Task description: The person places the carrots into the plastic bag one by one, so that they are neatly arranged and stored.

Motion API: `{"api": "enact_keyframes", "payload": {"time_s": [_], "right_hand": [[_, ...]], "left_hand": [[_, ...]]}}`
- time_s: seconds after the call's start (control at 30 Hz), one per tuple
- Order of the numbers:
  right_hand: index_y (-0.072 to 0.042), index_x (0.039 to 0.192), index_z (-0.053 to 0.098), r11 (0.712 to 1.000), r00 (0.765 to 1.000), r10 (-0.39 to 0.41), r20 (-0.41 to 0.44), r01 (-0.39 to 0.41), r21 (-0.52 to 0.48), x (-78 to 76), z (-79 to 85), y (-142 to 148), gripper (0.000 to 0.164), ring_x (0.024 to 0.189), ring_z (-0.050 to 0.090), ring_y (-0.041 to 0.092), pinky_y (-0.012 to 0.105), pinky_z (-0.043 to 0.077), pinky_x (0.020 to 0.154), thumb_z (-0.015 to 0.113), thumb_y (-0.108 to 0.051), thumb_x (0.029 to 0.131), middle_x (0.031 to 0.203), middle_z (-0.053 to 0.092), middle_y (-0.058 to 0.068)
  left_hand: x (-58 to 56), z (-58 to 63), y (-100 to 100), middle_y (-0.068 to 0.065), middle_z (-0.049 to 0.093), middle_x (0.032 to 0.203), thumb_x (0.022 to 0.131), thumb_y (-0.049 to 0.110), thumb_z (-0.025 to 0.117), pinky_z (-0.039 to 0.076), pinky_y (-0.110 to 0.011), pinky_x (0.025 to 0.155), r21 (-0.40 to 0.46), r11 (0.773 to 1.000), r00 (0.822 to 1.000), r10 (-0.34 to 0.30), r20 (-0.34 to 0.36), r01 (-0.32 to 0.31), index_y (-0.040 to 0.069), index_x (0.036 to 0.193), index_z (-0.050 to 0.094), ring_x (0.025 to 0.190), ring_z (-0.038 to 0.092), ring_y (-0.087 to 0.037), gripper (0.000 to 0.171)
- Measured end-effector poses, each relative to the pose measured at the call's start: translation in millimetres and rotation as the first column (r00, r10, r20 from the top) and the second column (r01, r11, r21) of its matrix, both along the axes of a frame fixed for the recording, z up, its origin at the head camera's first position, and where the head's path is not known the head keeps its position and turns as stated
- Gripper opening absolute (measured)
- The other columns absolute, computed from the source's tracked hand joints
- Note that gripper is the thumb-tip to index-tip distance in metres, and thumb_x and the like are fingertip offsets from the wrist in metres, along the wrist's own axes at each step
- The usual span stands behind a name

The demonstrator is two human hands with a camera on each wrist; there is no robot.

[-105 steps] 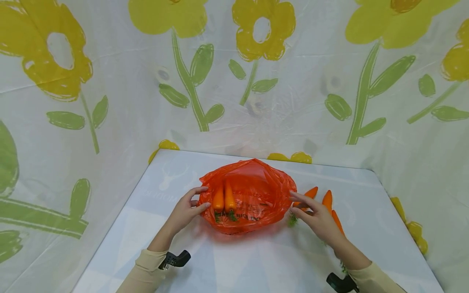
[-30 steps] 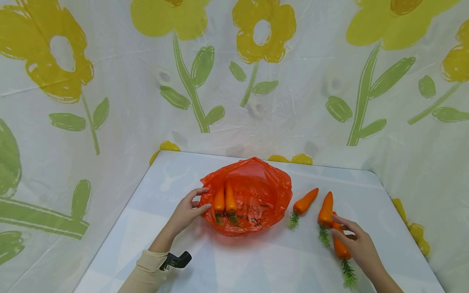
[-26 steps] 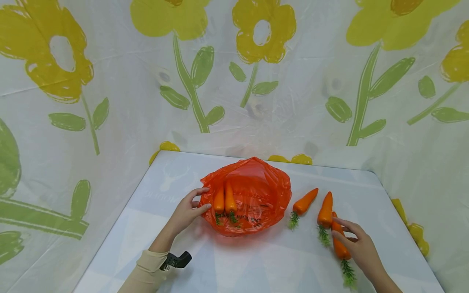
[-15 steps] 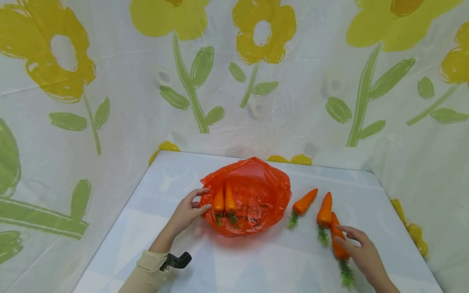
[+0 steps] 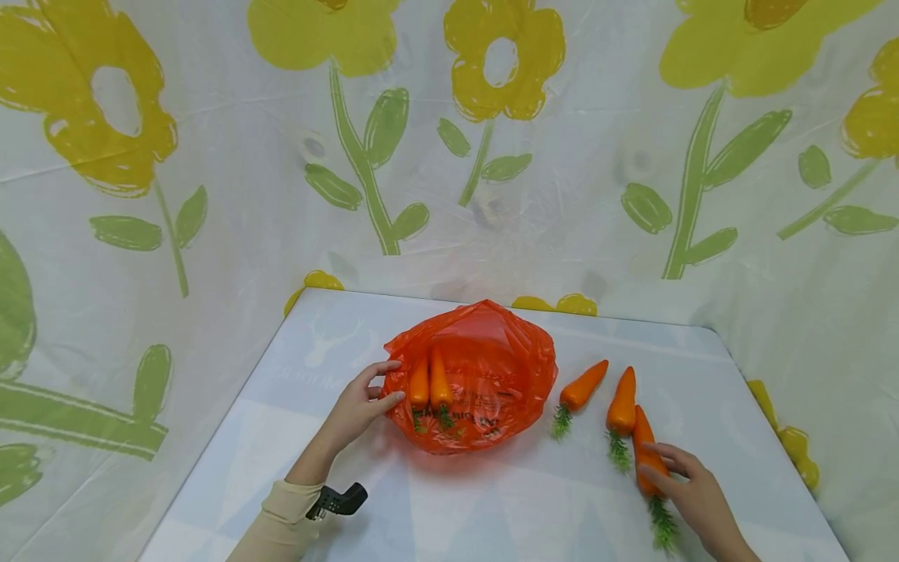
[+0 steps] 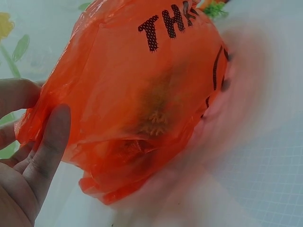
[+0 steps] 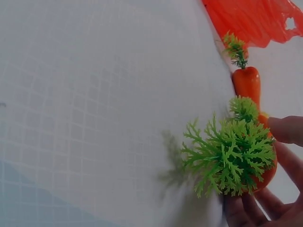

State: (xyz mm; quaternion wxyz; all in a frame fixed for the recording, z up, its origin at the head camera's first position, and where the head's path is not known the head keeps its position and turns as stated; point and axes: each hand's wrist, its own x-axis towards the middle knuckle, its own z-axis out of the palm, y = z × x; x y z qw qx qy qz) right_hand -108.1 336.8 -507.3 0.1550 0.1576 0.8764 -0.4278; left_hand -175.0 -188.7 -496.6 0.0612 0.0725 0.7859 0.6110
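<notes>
A thin red plastic bag (image 5: 485, 336) lies with its mouth toward me, two carrots (image 5: 439, 382) with green tops inside it. My left hand (image 5: 354, 410) pinches its left rim between thumb and fingers; in the left wrist view the thumb (image 6: 54, 137) presses the film from outside. On the right, my right hand (image 5: 691, 488) has its thumb and fingers around the thick end of the nearest carrot (image 5: 644, 445). In the right wrist view this carrot's leafy top (image 7: 232, 158) hides part of the grip.
Two more loose carrots lie between bag and right hand: one slanted carrot (image 5: 584, 387) beside the bag, and another carrot (image 5: 621, 402) touching the gripped one. A pale table (image 5: 492, 515) bears everything. A flower-printed curtain (image 5: 576, 195) stands behind and along the sides.
My right hand has left the bag's right rim and gone to the nearest carrot, then slid down toward its leafy end. That carrot shifted slightly left. My left hand stays on the bag.
</notes>
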Motion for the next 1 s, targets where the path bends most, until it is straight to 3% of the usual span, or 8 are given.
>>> {"api": "enact_keyframes", "payload": {"time_s": [0.23, 0.47, 0.6, 0.8, 1.0], "right_hand": [[-0.004, 0.152, 0.045, 1.0, 0.999, 0.017, 0.034, -0.017, -0.013, 0.4, -3.7, 1.9, 0.089, 0.134, 0.033, 0.057, 0.072, 0.038, 0.101, 0.069, -0.063, 0.089, 0.159, 0.019, 0.034], [-0.005, 0.155, 0.039, 0.998, 0.997, 0.066, 0.051, -0.065, -0.014, -1.5, -3.0, 3.7, 0.091, 0.132, 0.037, 0.058, 0.07, 0.042, 0.097, 0.071, -0.058, 0.089, 0.158, 0.019, 0.036], [-0.006, 0.155, 0.04, 0.996, 0.996, 0.079, 0.039, -0.081, 0.035, -3.3, -2.9, 4.6, 0.089, 0.13, 0.042, 0.055, 0.067, 0.045, 0.095, 0.068, -0.061, 0.091, 0.157, 0.026, 0.036], [-0.003, 0.151, 0.045, 0.994, 0.998, 0.061, -0.017, -0.059, 0.088, -5.1, -2.1, 5.6, 0.085, 0.123, 0.054, 0.049, 0.054, 0.054, 0.089, 0.065, -0.061, 0.092, 0.15, 0.038, 0.036], [-0.002, 0.151, 0.044, 0.996, 0.999, 0.033, -0.036, -0.029, 0.085, -7.9, -2.1, 6.1, 0.085, 0.124, 0.055, 0.048, 0.054, 0.055, 0.091, 0.065, -0.06, 0.093, 0.148, 0.041, 0.036]], "left_hand": [[-0.8, -1.2, 0.0, -0.016, 0.046, 0.147, 0.094, 0.021, 0.075, 0.061, -0.032, 0.079, 0.012, 1.0, 1.0, -0.007, -0.003, 0.007, 0.013, 0.145, 0.052, 0.102, 0.067, -0.029, 0.056], [-0.2, -1.7, 0.3, -0.016, 0.047, 0.147, 0.094, 0.022, 0.075, 0.061, -0.032, 0.08, -0.003, 1.0, 1.0, 0.004, 0.004, -0.004, 0.013, 0.145, 0.052, 0.102, 0.067, -0.028, 0.056], [-0.7, -1.7, -0.2, -0.016, 0.047, 0.147, 0.095, 0.022, 0.074, 0.061, -0.032, 0.08, -0.012, 1.0, 1.0, 0.007, 0.001, -0.007, 0.014, 0.145, 0.052, 0.101, 0.067, -0.027, 0.055], [-1.2, -2.1, -1.7, -0.016, 0.047, 0.147, 0.095, 0.021, 0.074, 0.061, -0.031, 0.079, -0.016, 1.0, 1.0, 0.006, -0.002, -0.006, 0.013, 0.145, 0.052, 0.1, 0.067, -0.027, 0.055], [-0.7, -2.1, -2.3, -0.016, 0.047, 0.146, 0.095, 0.022, 0.075, 0.061, -0.031, 0.08, -0.016, 1.0, 1.0, 0.011, 0.003, -0.01, 0.013, 0.145, 0.053, 0.1, 0.067, -0.027, 0.055]]}}
